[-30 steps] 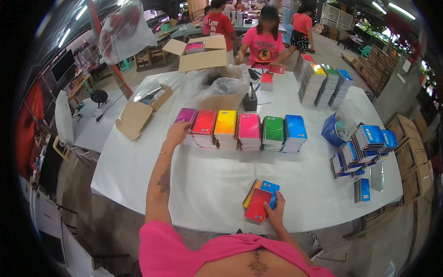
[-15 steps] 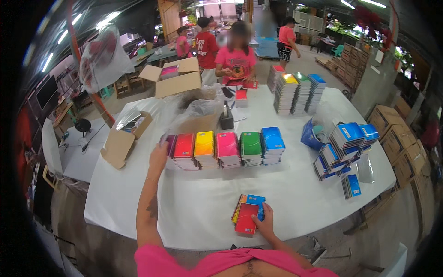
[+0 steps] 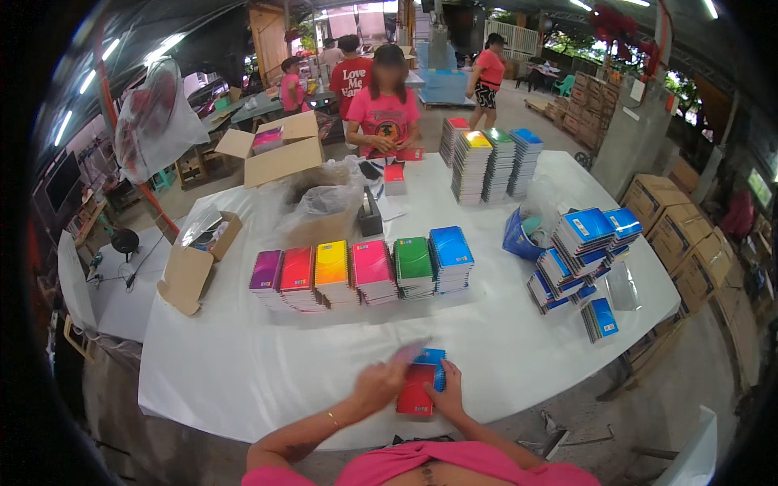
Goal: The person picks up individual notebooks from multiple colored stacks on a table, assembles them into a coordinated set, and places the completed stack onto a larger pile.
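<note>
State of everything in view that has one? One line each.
Left hand, closed on a purplish notebook, blurred
Right hand, gripping the lower notebooks' right side
Red notebook, closed, overlapping the blue one
Blue notebook, closed, partly covered
Six notebook stacks, upright, in a row
Large carton, open, flaps spread
Small cardboard box, flap open
Fan, wrapped in plastic, spin unclear

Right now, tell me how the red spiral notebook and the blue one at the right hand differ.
The red spiral notebook lies on top, while the blue spiral notebook is partly covered by it. The red one sits nearer the person's body; the blue one sticks out past its far and right edges. Both are at the right hand.
</note>
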Motion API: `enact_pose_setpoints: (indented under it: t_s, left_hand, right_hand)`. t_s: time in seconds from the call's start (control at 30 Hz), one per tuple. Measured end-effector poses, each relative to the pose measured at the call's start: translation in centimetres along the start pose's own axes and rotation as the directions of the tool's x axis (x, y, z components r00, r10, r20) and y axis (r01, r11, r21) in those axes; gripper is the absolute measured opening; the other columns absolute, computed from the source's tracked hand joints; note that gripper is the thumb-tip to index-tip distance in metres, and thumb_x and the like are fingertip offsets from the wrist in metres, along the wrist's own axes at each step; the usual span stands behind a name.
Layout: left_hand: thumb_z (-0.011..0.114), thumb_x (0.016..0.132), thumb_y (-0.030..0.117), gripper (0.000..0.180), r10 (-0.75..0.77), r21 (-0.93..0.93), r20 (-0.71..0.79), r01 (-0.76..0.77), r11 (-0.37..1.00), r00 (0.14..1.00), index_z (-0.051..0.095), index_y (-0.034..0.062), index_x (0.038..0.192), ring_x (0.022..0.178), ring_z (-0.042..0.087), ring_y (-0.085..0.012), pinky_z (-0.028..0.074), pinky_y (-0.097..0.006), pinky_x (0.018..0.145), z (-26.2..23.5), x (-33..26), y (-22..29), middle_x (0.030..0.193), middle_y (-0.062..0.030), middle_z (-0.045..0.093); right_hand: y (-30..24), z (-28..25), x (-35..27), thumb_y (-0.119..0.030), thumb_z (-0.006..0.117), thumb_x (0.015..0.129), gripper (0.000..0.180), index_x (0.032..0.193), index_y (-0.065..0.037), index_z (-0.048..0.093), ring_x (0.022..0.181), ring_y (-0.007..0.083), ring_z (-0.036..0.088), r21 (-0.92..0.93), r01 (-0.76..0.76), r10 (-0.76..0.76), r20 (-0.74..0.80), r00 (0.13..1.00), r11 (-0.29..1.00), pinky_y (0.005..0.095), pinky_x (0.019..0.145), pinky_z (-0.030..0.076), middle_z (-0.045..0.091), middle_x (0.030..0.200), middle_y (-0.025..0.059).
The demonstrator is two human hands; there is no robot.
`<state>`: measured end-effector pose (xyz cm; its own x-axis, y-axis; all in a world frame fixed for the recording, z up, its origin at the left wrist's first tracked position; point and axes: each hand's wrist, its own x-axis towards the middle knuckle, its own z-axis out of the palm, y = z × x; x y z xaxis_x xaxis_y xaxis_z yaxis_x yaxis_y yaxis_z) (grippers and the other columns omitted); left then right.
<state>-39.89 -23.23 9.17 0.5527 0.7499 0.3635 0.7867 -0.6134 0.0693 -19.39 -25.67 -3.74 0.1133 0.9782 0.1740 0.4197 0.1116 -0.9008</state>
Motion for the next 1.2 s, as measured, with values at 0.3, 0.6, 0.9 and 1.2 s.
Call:
enact_pose_setpoints:
  t_s: [0.3, 0.6, 0.9, 1.2]
  left_hand:
    - [0.066, 0.089, 0.031, 0.035, -0.040, -0.456, 0.369, 0.219, 0.862, 0.929, 0.064, 0.0026, 0.110, 0.091, 0.064, -0.0349, 0.052, -0.046, 0.079, 3.5, -1.0, 3.2, 0.093, -0.0151, 0.064]
    - [0.076, 0.083, 0.035, 0.063, -0.596, -0.459, 0.476, 0.761, 0.459, 0.647, 0.057, -0.0111, 0.120, 0.103, 0.062, -0.0315, 0.050, -0.040, 0.088, 10.6, -2.9, -2.4, 0.106, -0.0215, 0.065]
    - [0.074, 0.079, 0.012, 0.050, -0.389, -0.682, 0.731, 0.589, -0.434, 0.560, 0.052, -0.0022, 0.121, 0.100, 0.064, -0.0199, 0.052, -0.034, 0.090, 9.0, -1.6, -1.3, 0.112, -0.0112, 0.063]
    - [0.077, 0.072, 0.001, 0.075, -0.267, -0.908, 0.369, 0.406, 0.098, 0.890, 0.039, 0.0056, 0.137, 0.117, 0.058, -0.0235, 0.050, -0.036, 0.098, 6.2, -3.1, 0.3, 0.123, -0.0109, 0.056]
  right_hand:
    - [1.9, -0.4, -0.3, -0.019, 0.069, 0.088, 0.067, 0.146, -0.002, 0.040, 0.138, 0.0368, 0.038, 0.093, 0.021, -0.024, 0.029, 0.999, 0.995, 0.0433, 0.115, 0.031, 0.039, 0.147, 0.0228]
    - [-2.4, -0.5, 2.3, -0.020, 0.072, 0.091, 0.084, 0.152, 0.006, 0.019, 0.133, 0.0286, 0.045, 0.616, -0.510, 0.522, 0.182, 0.833, 0.600, 0.0393, 0.109, 0.040, 0.041, 0.145, 0.0247]
    - [-1.8, 1.3, 2.3, -0.023, 0.084, 0.079, 0.087, 0.140, 0.003, 0.027, 0.121, 0.0246, 0.050, 0.453, -0.305, 0.287, 0.110, 0.952, 0.838, 0.0389, 0.101, 0.046, 0.046, 0.129, 0.0185]
    - [-5.4, -2.8, 0.7, -0.021, 0.087, 0.076, 0.099, 0.149, -0.005, 0.023, 0.124, 0.0235, 0.046, 0.585, 0.087, -0.196, 0.126, 0.972, 0.807, 0.0357, 0.107, 0.037, 0.045, 0.129, 0.0124]
